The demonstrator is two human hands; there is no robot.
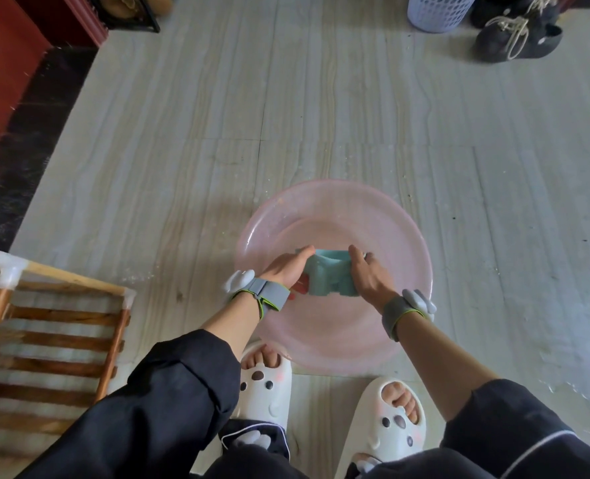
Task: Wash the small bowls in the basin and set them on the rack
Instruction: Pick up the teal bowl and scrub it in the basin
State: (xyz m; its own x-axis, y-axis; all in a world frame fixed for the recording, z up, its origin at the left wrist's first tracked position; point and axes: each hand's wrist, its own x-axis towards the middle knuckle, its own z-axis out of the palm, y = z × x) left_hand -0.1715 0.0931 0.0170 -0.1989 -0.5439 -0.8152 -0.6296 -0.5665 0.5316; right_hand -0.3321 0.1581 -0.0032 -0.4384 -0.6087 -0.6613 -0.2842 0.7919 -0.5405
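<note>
While you crouch in white slippers [265, 385], your left hand [284, 267] and right hand [369, 273] each close around one end of a teal cloth [328, 273], held between them over the pink basin [335, 347]. Something red [302, 286] shows just under your left wrist; whether it is a bowl I cannot tell. Left of your left hand stands the wooden rack [55, 326]. Far beyond your right hand sit black shoes [518, 36].

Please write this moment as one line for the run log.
both hands: left hand and right hand grip teal cloth | over pink basin | wooden rack: no bowls visible
</note>
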